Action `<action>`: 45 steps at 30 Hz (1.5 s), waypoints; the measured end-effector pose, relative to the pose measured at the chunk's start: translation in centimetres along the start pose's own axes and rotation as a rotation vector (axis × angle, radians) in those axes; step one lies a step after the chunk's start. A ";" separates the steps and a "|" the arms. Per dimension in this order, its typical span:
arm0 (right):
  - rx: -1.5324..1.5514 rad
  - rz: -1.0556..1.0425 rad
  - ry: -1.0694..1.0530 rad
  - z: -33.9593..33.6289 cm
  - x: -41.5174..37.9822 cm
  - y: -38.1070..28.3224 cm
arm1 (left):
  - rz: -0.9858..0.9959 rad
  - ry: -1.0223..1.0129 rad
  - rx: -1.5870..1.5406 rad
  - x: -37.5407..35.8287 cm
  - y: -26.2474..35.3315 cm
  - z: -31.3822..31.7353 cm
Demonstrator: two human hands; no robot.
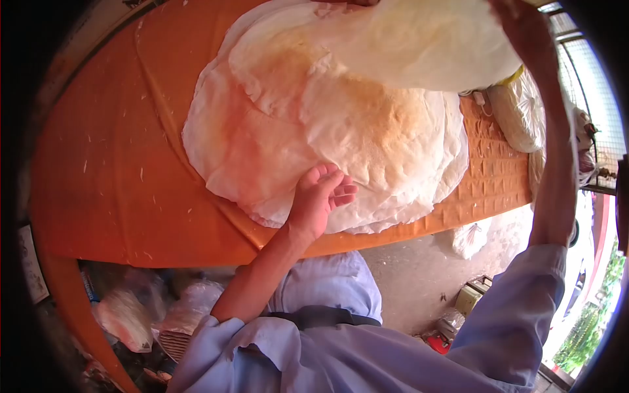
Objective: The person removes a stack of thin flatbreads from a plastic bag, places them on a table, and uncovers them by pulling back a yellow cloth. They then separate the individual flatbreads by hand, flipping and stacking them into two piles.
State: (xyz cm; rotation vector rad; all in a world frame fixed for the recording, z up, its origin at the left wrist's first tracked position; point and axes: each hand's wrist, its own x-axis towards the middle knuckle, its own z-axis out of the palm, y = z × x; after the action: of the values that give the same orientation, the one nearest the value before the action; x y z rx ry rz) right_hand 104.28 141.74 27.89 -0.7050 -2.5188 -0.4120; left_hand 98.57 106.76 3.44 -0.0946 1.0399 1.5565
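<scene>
Large, thin, round whitish sheets (262,144) lie stacked on an orange-covered table (98,164). My left hand (323,195) rests at the stack's near edge, palm partly turned up, fingers loosely curled and apart, with nothing visible in it. At the top right, my right hand (517,19) is raised and partly cut off by the frame, closed on the edge of a thin pale sheet (439,46). That sheet hangs over the far right part of the stack. The fingertips of my right hand are hard to make out.
A brown shape, perhaps part of a hand, shows at the top edge. White plastic bags (517,111) stand at the table's right end. Plastic-wrapped bundles (128,318) lie below the table at left. A box (468,298) and a red object (438,343) are on the floor.
</scene>
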 end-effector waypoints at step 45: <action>0.365 -0.300 -0.284 11.7 -6.7 -13.9 | 0.184 0.182 -0.174 5.4 7.8 -5.6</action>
State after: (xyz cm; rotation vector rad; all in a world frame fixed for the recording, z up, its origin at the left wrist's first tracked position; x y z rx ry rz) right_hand 97.28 132.35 12.47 -0.2581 -2.8687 0.0613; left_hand 87.85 108.07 1.24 -0.2713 1.0756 1.8311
